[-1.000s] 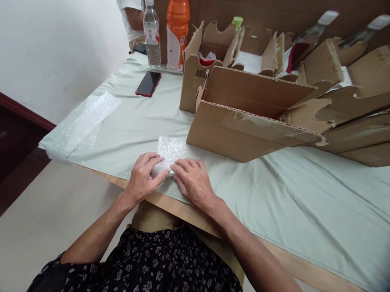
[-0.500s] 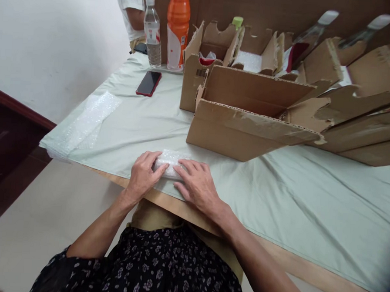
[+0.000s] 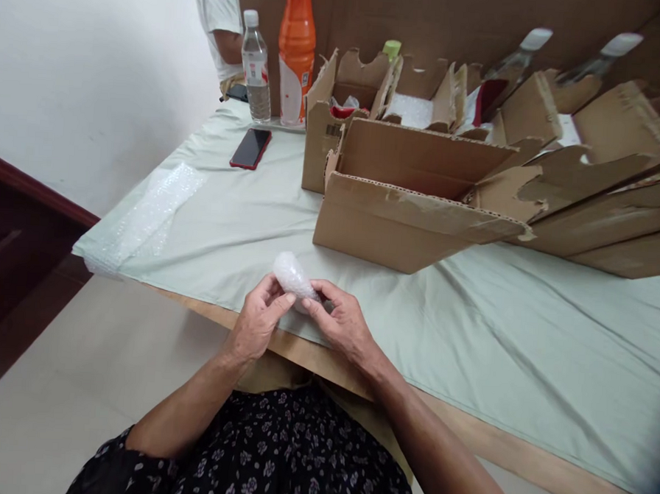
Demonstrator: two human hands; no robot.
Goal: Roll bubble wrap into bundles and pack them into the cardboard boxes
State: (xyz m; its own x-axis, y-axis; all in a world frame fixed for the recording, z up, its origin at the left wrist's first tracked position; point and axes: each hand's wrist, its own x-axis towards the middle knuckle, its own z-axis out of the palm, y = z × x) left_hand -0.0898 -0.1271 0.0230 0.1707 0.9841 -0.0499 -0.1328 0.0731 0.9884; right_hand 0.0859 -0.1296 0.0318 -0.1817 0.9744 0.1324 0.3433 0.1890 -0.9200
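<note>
A small roll of bubble wrap (image 3: 293,273) is held up between my two hands near the table's front edge, its rounded end tilted toward the far left. My left hand (image 3: 260,315) grips its left side, thumb pressed on the near face. From the right, my right hand (image 3: 337,317) pinches the lower end with thumb and fingers. Whatever may be inside the roll is hidden.
Bubble wrap sheets (image 3: 149,212) lie at the table's left end. Behind my hands stands an open cardboard box (image 3: 408,225), with more cardboard compartments (image 3: 588,179) beyond. A phone (image 3: 250,148), a clear bottle (image 3: 256,70) and an orange bottle (image 3: 296,53) stand farther back, near another person's sleeve (image 3: 218,5).
The bubble wrap roll lay flat on the cloth under my fingers; now it is lifted and tilted. Both hands have turned inward and closed around it.
</note>
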